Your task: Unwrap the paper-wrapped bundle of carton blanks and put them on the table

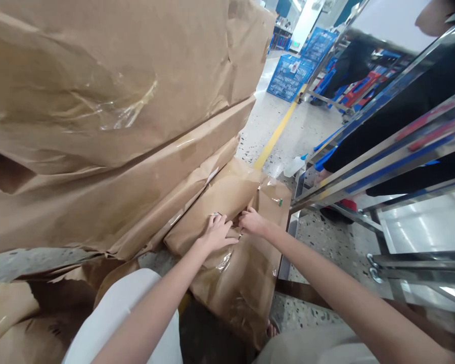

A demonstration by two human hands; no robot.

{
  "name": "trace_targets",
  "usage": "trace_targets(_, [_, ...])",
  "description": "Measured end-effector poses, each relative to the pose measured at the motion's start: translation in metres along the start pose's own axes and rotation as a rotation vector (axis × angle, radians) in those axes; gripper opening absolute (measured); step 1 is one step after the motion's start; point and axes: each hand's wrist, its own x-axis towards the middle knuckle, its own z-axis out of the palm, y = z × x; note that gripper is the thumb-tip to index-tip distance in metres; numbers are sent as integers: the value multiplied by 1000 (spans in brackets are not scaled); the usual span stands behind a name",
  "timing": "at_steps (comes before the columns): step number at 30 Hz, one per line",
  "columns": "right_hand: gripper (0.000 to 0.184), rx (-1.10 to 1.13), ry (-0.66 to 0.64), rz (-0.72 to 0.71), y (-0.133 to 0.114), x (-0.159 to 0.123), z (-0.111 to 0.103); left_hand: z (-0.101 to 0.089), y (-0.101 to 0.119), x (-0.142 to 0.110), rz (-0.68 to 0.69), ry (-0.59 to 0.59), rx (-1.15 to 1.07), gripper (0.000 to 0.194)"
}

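A parcel wrapped in brown paper lies low in front of me, with shiny clear tape across its top. Near its middle the paper has a small dark gap. My left hand rests on the wrapping just left of that gap, its fingers apart and slightly bent. At the gap's right edge, my right hand has its fingers curled in and pinching the brown paper. Its fingertips are partly hidden. What lies inside the parcel does not show.
Large stacked brown-paper packages rise on the left. Torn brown paper lies at lower left. A metal frame stands close on the right, with a person's dark-clothed legs behind it. Blue crates and a plastic bottle are beyond.
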Motion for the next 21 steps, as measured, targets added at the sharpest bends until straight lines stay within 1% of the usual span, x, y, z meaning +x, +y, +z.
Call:
trace_targets(1, [20,20,26,34,6,-10,0,0,-2,0,11,-3,1,45])
trace_targets(3, [21,46,73,166,20,-30,0,0,-2,-3,39,-4,2,46])
trace_targets(6, [23,43,98,465,46,-54,-3,2,5,-10,68,33,10,48])
trace_targets(8, [24,29,97,649,61,-61,-7,3,13,-15,78,78,25,47])
trace_targets(10, [24,7,102,756,68,-62,-9,4,21,-19,115,110,36,45])
trace_targets(11, [25,-6,110,764,67,-60,-9,5,25,-20,147,116,38,45])
trace_targets(12, [27,-18,120,734,64,-57,-7,7,30,-21,179,114,37,44])
trace_targets(14, [31,-28,135,566,49,-51,2,11,39,-18,195,90,32,44])
trace_targets(16, [32,-18,121,362,29,-44,17,14,49,-9,124,53,33,44])
trace_targets(17, [32,-11,104,293,20,-41,26,15,54,-3,71,33,36,44])
trace_targets(19, [33,-9,73,247,5,-38,40,16,62,12,-18,-6,42,45])
trace_targets(21, [31,-26,49,264,0,-37,48,16,70,25,-48,-49,35,43])
